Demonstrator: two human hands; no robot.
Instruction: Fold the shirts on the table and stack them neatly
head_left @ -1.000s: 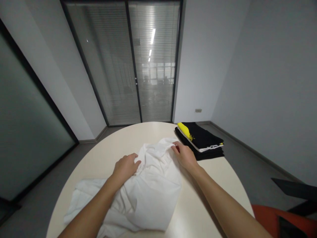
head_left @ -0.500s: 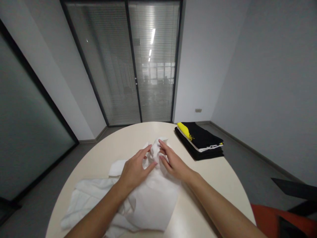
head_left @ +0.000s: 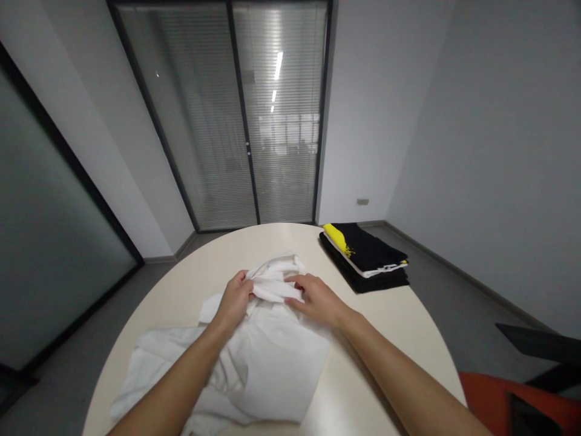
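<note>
A round, pale counter (head_left: 399, 315) stands in a grey room with a blinded glass door at the back. A white shirt (head_left: 254, 363) lies rumpled on the counter's near half; take it as the landmark. Its loose body and a sleeve spread toward the near-left edge, while its far end is bunched up into a ridge.

At that far end the left hand (head_left: 233, 300) has its grip closed on a fold of the cloth, fingers curled under it. Just to the right, the right hand (head_left: 318, 298) lies on the same bunched part, thumb and fingers pinching the fabric from the other side. The two hands are near each other with the raised fold between them.

Beyond the shirt and to its right, well apart, sits a stack of folded dark clothes (head_left: 365, 257) with a yellow patch on top. An orange chair (head_left: 512, 406) shows at the near right.

This looks like the collar end being gathered and straightened. The next move would call for pulling the hands apart to flatten the cloth.
</note>
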